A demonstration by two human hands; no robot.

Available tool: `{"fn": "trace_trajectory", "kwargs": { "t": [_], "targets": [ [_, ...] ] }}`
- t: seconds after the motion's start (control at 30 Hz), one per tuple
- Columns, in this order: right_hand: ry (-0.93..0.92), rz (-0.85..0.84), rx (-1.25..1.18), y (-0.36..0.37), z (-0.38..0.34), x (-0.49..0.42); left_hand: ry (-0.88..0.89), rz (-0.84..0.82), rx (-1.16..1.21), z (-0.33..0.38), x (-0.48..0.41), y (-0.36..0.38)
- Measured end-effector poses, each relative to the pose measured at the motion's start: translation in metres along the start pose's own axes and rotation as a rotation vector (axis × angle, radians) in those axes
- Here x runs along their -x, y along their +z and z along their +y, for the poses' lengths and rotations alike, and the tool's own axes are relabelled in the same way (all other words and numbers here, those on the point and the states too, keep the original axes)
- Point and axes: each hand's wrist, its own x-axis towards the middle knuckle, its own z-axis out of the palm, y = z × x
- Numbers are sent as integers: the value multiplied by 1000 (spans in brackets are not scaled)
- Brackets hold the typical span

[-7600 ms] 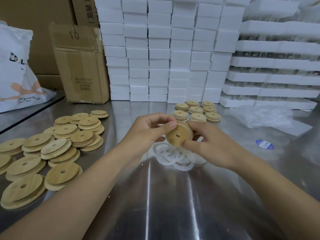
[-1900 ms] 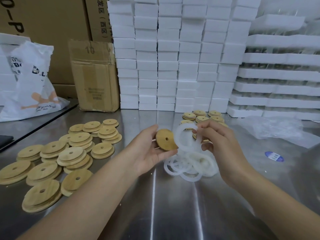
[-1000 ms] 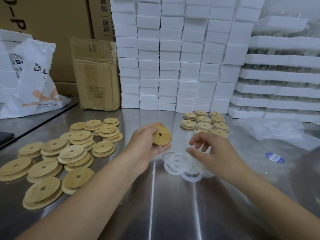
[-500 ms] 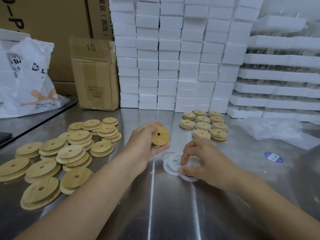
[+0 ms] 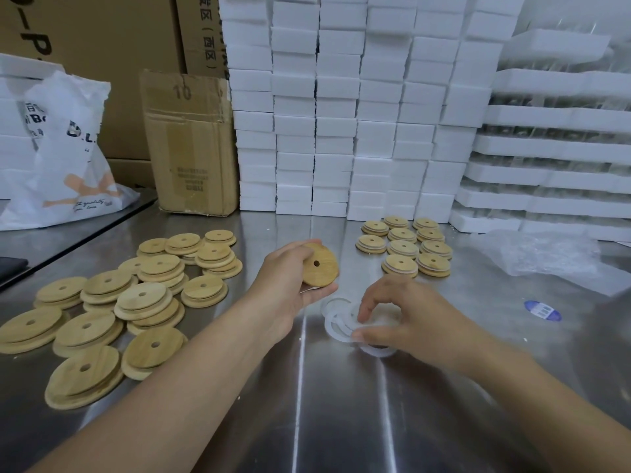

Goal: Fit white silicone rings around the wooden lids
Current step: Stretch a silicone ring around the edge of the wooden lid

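My left hand (image 5: 290, 285) grips a round wooden lid (image 5: 320, 266) with a centre hole, tilted up above the steel table. My right hand (image 5: 406, 317) is down on a small heap of white silicone rings (image 5: 336, 322), with thumb and fingers curled over them; whether a ring is pinched is hidden by the fingers. Many bare wooden lids (image 5: 136, 295) lie piled on the left. Several lids with white rings (image 5: 404, 247) sit in rows at the back right.
The steel table (image 5: 341, 404) carries everything. White foam boxes (image 5: 341, 114) are stacked at the back, foam trays (image 5: 553, 158) at the right. A cardboard box (image 5: 189, 145) and white plastic bag (image 5: 65, 158) stand back left. Clear plastic wrap (image 5: 553, 257) and a blue sticker (image 5: 542, 310) lie right.
My right hand let go of the ring it held up, dropped to the ring heap and now picks at it. My left hand keeps holding the lid in place.
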Motion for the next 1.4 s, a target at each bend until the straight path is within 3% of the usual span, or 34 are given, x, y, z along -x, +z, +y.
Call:
{"fn": "trace_trajectory", "kwargs": {
  "t": [0.37,0.77,1.0,1.2,1.27,1.4],
  "targets": [
    [-49,31,131,-4,-2,-1,-2,5,8,-2,-2,0],
    [42,-143,116,-17,-13,5,1,5,6,-2,-2,-1],
    [74,63,-48,-24,-15,5,3,4,10,-2,-3,-1],
    [220,-187,-224,-30,-14,6,5,0,3,-3,-3,-1],
    [214,-122,-236,-27,-13,6,3,3,6,-3,-3,-1],
    [82,304,-275,-26,-14,2,-10,-16,9,-2,-1,1]
  ]
}}
